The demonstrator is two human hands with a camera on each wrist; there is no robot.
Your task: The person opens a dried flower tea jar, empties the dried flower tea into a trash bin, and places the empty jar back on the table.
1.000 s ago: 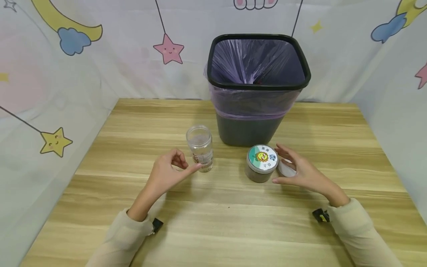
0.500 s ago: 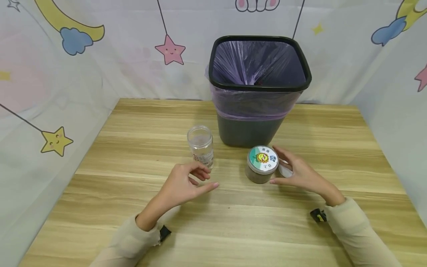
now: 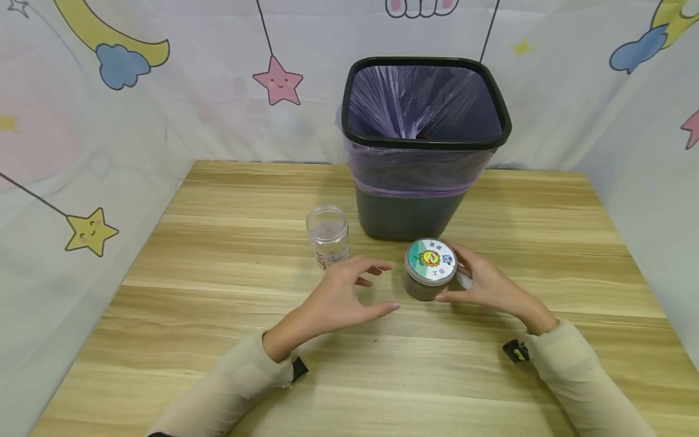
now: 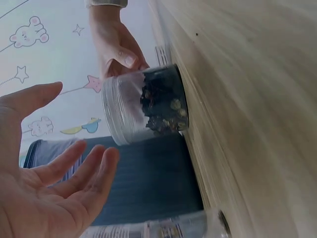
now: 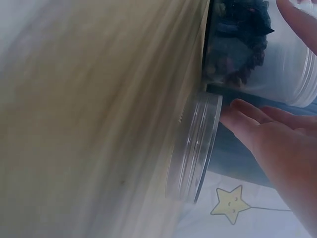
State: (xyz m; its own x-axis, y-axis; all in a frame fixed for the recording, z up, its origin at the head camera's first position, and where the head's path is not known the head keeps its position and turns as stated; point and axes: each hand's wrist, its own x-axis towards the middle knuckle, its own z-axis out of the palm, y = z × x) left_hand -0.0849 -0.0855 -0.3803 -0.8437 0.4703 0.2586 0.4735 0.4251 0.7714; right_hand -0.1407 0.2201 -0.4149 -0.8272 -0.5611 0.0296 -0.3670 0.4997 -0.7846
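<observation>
A squat clear jar (image 3: 429, 267) with a sunflower picture on its lid stands upright on the table; dark dried pieces (image 4: 158, 101) show through its wall. My right hand (image 3: 486, 282) is curved loosely about the jar's right side, thumb in front and fingers behind; whether it touches is unclear. Left of the jar, my left hand (image 3: 344, 297) is spread, thumb and fingers apart, with a gap before the jar. Behind that hand stands a tall clear open-topped jar (image 3: 327, 230), its lower part partly hidden. A clear round lid (image 5: 193, 148) lies under my right hand.
A dark waste bin (image 3: 409, 212) with a black rim and purple liner stands just behind the jars. White cloth walls (image 3: 218, 109) printed with stars and moons enclose the wooden table (image 3: 229, 243) at the back and sides.
My left hand has moved right, from beside the tall clear jar towards the squat jar. My right hand has shifted slightly left, closer around the squat jar. Both jars stay in place.
</observation>
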